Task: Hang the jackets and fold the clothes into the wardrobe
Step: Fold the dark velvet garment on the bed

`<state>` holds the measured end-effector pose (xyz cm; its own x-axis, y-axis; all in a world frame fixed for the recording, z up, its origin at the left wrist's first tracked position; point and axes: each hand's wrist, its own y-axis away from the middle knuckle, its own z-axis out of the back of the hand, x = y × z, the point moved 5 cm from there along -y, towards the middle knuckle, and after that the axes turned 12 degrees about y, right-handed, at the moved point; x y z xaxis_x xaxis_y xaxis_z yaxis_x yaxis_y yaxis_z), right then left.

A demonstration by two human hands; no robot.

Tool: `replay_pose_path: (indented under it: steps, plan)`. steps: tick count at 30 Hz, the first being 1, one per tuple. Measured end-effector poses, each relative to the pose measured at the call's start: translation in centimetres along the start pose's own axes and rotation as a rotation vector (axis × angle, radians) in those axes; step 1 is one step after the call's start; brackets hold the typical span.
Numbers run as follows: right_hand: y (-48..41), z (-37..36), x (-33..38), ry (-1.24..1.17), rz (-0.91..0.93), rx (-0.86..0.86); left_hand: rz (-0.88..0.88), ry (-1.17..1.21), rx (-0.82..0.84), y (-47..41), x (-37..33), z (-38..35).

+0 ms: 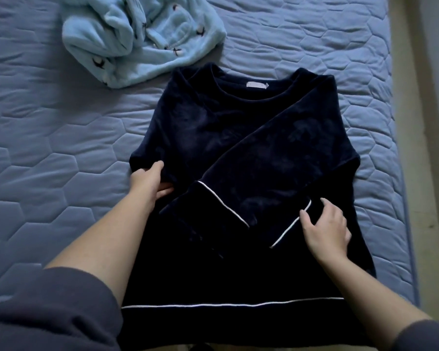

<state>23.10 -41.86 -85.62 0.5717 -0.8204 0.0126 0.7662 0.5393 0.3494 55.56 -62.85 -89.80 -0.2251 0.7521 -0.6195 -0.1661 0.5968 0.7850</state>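
Note:
A dark navy fleece top (243,153) with white piping lies flat on the bed, collar away from me, both sleeves folded across its chest. My left hand (150,182) grips the folded left edge of the top, thumb above and fingers tucked under the fabric. My right hand (326,230) rests with spread, slightly bent fingers on the cuff of the sleeve that crosses to the right. A crumpled light blue fleece garment (142,39) with small dark motifs lies at the far left of the bed.
The blue quilted mattress (48,153) fills most of the view. Its right edge runs along a beige strip of floor or wall (426,148). Grey sleeves cover both my upper forearms at the bottom corners.

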Motion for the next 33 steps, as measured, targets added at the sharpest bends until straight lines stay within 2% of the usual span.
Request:
replay_pose_path:
  steps: [2,4,11,12,13,14,15,16,17,18,19,21,23,25,30,33]
  plan:
    - [-0.8,-0.5,-1.0,0.091,0.014,0.078,-0.031,-0.047,0.007,-0.1,-0.2,-0.2]
    - [-1.3,-0.8,-1.3,0.068,0.090,0.137,-0.037,-0.088,0.000,-0.4,0.0,0.1]
    - [-3.5,0.5,-3.7,0.127,0.039,0.083,0.043,-0.170,-0.093,-1.4,0.5,1.7]
    - [-3.4,0.6,-3.6,0.158,0.036,0.051,0.029,-0.252,-0.128,-1.0,0.2,1.6]
    - [-3.2,0.9,-3.4,0.176,0.028,-0.008,-0.058,-0.433,-0.200,-0.5,-0.6,1.7]
    - [-2.9,1.3,-3.1,0.173,0.035,-0.082,-0.251,-0.684,-0.288,0.2,-1.9,1.7]
    - [-2.2,1.7,-2.5,0.162,0.086,-0.159,-0.522,-0.918,-0.349,1.1,-3.2,1.0]
    - [-1.4,1.6,-1.6,0.165,0.184,-0.214,-0.817,-1.090,-0.323,2.2,-4.1,-0.2]
    - [-0.5,1.2,-0.5,0.185,0.298,-0.236,-1.053,-1.196,-0.213,3.1,-4.3,-1.8]
    - [0.4,0.4,0.5,0.208,0.397,-0.231,-1.178,-1.287,-0.054,3.3,-3.9,-3.3]
    - [1.0,-0.6,1.4,0.226,0.467,-0.205,-1.199,-1.377,0.092,2.9,-3.4,-4.6]
    - [1.1,-2.9,2.4,0.264,0.493,-0.109,-1.042,-1.550,0.225,0.3,-2.3,-5.5]
    - [0.0,-4.9,2.1,0.289,0.410,-0.030,-0.854,-1.644,0.203,-3.1,-1.8,-5.1]
    - [-1.2,-6.2,1.5,0.305,0.357,0.006,-0.764,-1.655,0.167,-5.2,-1.3,-4.4]
    - [-1.5,-6.9,1.2,0.303,0.359,0.023,-0.917,-1.596,0.126,-4.1,0.0,-2.9]
    - [-0.5,-5.4,0.2,0.280,0.375,0.044,-0.844,-1.520,0.124,-1.3,0.9,0.2]
